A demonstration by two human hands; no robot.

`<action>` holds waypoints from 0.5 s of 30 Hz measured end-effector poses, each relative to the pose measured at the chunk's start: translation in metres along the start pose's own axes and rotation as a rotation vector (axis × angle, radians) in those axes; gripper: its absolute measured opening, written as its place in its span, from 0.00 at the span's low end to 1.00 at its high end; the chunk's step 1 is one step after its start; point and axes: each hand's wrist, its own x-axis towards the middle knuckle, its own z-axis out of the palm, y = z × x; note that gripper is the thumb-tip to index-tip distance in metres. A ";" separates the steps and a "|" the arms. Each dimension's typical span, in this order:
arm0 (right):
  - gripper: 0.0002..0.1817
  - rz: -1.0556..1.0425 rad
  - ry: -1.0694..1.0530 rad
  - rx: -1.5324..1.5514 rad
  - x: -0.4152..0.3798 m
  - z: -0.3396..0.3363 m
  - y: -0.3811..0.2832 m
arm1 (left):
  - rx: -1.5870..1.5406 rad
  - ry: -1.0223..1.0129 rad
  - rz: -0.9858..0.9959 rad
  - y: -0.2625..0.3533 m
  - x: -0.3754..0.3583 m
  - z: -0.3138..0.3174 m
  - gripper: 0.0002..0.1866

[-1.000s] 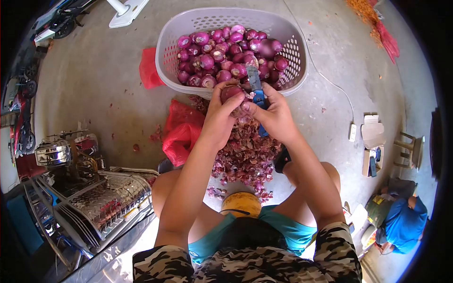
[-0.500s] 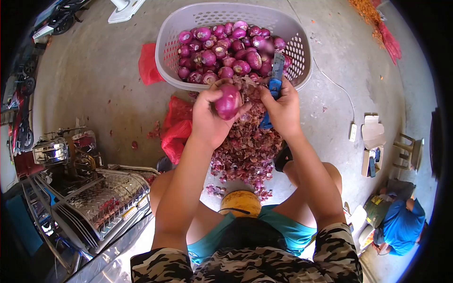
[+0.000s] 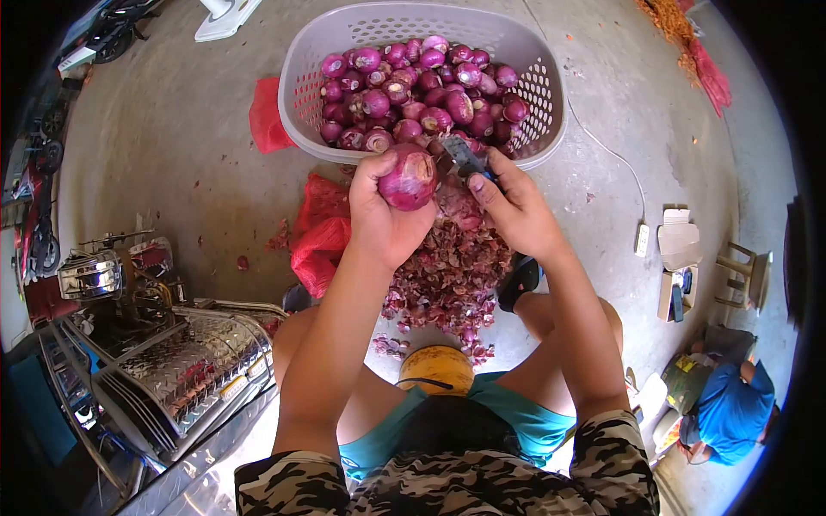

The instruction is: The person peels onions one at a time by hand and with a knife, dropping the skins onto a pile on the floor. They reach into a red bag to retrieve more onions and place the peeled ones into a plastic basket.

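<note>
My left hand [image 3: 385,215] is closed around a red onion [image 3: 408,179], raised above the floor at the basket's near edge. A pale patch shows on the onion's upper side. In my right hand [image 3: 520,211] is a blue-handled knife [image 3: 465,157], its grey blade angled up and left, just apart from the onion. Beyond both hands stands a grey plastic basket [image 3: 297,129] holding many red onions [image 3: 433,95]. Below the hands spreads a heap of onion skins [image 3: 452,275], partly covered by them.
Red mesh bags [image 3: 320,236] lie left of the skins. A yellow bucket-like seat [image 3: 437,370] is between my legs. To the right are a power strip [image 3: 642,240], an open cardboard box [image 3: 678,258] and a person in blue [image 3: 734,413]. Metal vehicle parts [image 3: 189,361] stand left.
The knife has swung from pointing upright to tilting left, nearer the onion. My left hand has turned the onion so its pale patch shows.
</note>
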 end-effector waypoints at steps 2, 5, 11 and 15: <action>0.27 0.004 -0.017 -0.128 -0.002 -0.008 -0.002 | -0.009 0.006 -0.040 -0.002 0.001 -0.003 0.19; 0.33 -0.001 -0.088 -0.303 0.003 -0.012 -0.002 | -0.018 0.045 -0.109 -0.005 -0.002 0.003 0.16; 0.31 0.127 -0.140 -0.420 0.004 -0.003 -0.020 | 0.067 0.001 -0.157 -0.015 0.000 0.001 0.18; 0.30 0.067 -0.114 -0.488 0.002 0.004 -0.018 | 0.111 0.017 -0.129 -0.016 0.002 -0.002 0.18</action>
